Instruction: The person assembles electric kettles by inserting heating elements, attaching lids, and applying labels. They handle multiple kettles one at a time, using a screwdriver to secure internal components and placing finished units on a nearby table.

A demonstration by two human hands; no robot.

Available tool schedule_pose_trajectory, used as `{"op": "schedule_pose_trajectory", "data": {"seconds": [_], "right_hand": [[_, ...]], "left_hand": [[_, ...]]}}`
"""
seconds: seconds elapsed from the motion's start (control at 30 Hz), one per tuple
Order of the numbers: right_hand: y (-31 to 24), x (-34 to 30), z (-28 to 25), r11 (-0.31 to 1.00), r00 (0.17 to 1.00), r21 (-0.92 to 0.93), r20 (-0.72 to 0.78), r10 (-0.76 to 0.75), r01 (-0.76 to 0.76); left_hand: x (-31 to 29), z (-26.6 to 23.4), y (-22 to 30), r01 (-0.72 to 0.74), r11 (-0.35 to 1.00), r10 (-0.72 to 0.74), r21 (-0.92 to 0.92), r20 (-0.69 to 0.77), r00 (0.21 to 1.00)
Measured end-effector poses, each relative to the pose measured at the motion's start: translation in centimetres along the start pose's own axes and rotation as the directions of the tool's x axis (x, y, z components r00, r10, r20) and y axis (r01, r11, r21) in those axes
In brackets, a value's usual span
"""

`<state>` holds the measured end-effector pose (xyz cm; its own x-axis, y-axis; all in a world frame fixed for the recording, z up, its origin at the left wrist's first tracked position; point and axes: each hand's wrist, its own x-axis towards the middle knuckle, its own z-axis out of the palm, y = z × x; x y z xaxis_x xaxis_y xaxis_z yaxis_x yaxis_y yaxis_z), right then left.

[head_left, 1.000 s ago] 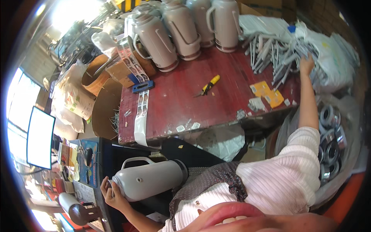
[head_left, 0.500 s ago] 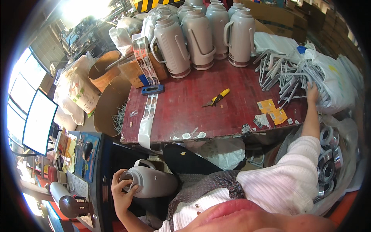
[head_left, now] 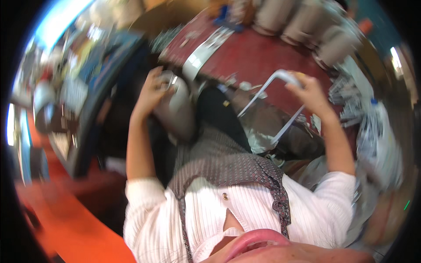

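Observation:
A grey thermos flask shell leans in my lap, its mouth toward the upper left. My left hand grips it at the neck, fingers curled about the rim; motion blur softens the details. Above the near edge of the red table, my right hand holds a pale grey U-shaped carrying handle by its bend. The handle's two arms point down toward my lap, apart from the flask.
On the red table lie a strip of labels and, farther back, several standing flasks. Loose handles are heaped at the right beside a plastic bag. A dark-edged bench stands at my left.
My right hand has come from the handle heap toward the middle, now with one handle in it. The view has turned, and the left hand still grips the flask's neck.

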<state>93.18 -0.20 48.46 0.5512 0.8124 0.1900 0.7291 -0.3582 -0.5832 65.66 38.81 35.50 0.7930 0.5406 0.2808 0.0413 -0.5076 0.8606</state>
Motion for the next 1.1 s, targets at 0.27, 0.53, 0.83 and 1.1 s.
{"op": "schedule_pose_trajectory", "data": {"seconds": [0.27,0.53,0.83,1.1], "right_hand": [[3.3,-2.3,18.8,0.776,0.759,0.384,0.625,0.18,-0.5],[6.0,-9.6,22.4,0.455,0.827,0.792,0.11,0.551,-0.408],[6.5,-8.9,22.6,0.884,0.99,0.446,0.088,0.112,-0.14],[6.5,-11.9,25.7,0.226,0.774,0.813,0.368,0.515,-0.537]], "left_hand": [[-5.0,-5.4,3.7,-0.011,0.993,0.048,0.116,-0.327,0.944],[-6.5,-2.8,0.0,0.111,0.964,-0.212,-0.242,-0.444,0.871],[-7.2,-0.6,-0.7,0.197,0.98,-0.197,0.008,0.04,0.98],[-7.1,0.5,1.8,0.084,0.995,-0.062,0.059,-0.297,0.953]]}}
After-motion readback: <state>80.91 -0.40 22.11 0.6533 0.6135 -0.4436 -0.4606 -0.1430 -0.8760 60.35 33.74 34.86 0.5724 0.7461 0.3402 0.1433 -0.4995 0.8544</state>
